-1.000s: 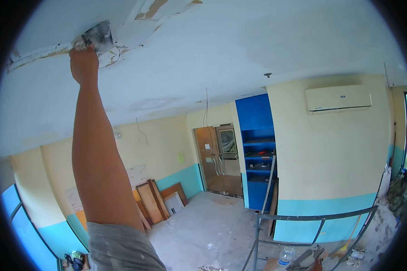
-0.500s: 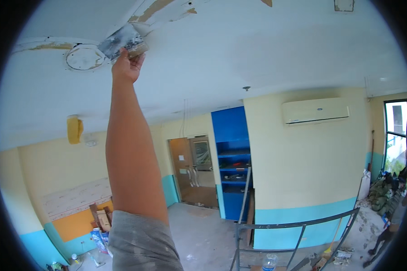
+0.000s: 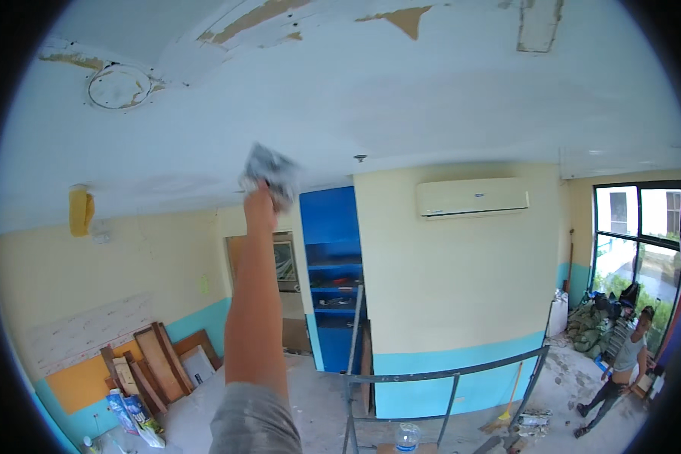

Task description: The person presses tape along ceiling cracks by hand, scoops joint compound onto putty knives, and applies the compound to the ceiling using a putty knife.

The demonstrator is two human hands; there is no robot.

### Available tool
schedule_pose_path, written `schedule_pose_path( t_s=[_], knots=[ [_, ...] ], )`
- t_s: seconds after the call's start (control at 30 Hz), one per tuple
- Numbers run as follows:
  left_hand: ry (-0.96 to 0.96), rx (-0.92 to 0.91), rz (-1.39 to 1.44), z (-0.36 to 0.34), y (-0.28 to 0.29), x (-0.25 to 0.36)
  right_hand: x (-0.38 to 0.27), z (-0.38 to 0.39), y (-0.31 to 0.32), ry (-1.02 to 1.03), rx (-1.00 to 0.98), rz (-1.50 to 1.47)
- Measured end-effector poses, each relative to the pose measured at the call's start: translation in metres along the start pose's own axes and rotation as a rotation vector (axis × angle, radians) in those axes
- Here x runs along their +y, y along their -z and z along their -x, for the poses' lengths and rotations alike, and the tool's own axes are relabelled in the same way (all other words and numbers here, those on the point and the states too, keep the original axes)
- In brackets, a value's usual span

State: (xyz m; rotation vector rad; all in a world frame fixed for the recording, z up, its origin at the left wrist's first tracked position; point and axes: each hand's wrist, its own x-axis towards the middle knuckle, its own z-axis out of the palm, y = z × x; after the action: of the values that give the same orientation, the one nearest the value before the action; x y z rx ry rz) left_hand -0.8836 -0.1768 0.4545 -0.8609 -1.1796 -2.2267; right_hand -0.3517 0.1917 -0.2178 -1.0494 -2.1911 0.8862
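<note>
Left hand (image 3: 259,208): closed around a flat blade (image 3: 272,163)
Right hand: out of view
Flat blade: raised, blurred, near the ceiling (image 3: 431,106); contact unclear
Step in hand: apparently overhead blade work
Next move: probably calls for steady blade control
Ceiling: round panel (image 3: 119,86), brown patches (image 3: 410,19)

Cool, moderately bright daylight fills the room, strongest at the window (image 3: 638,216) far right of the grip (image 3: 260,206), where the view outside washes out nearly white. The ceiling (image 3: 431,98) above the grip takes a bluish cast with soft, shallow shading; the blue shelving (image 3: 333,266) below and right of it holds darker shadow. Blur smears the metal tool (image 3: 271,168) in the grip, while the wall (image 3: 461,280) beyond looks fairly sharp. Fisheye distortion bows the railing (image 3: 446,376) below right; black vignetting swallows the corners.
</note>
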Motion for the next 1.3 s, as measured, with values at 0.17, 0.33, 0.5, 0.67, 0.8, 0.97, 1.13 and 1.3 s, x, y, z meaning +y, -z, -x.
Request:
schedule_pose_path(
  t_s=[0.17,0.33,0.5,0.67,0.8,0.97,1.13,1.3],
  knots=[
    [0.632,-0.189,0.357,0.223,-0.043,-0.119,-0.013,0.007,0.008,-0.31,-0.024,-0.895],
    [1.144,-0.664,-0.17,0.472,0.03,-0.253,-0.046,0.007,0.004,-0.409,-0.227,-1.211],
    [1.606,-1.006,-0.458,0.643,-0.041,-0.176,0.007,0.015,-0.01,-0.424,-0.344,-1.468],
    [1.409,-0.956,-0.197,0.702,-0.021,-0.159,0.004,0.053,0.026,-0.512,-0.26,-1.423],
    [1.455,-0.965,-0.145,0.726,0.0,-0.156,0.029,0.083,0.033,-0.431,-0.196,-1.281],
    [1.351,-1.032,-0.298,0.753,0.04,-0.16,0.08,0.091,0.017,-0.555,-0.296,-1.178],
    [1.357,-0.874,-0.291,0.763,0.095,-0.125,0.042,0.108,0.048,-0.449,-0.195,-1.33],
    [1.357,-0.655,-0.265,0.765,0.15,-0.098,0.052,0.107,0.038,-0.489,-0.203,-1.228]
  ],
)
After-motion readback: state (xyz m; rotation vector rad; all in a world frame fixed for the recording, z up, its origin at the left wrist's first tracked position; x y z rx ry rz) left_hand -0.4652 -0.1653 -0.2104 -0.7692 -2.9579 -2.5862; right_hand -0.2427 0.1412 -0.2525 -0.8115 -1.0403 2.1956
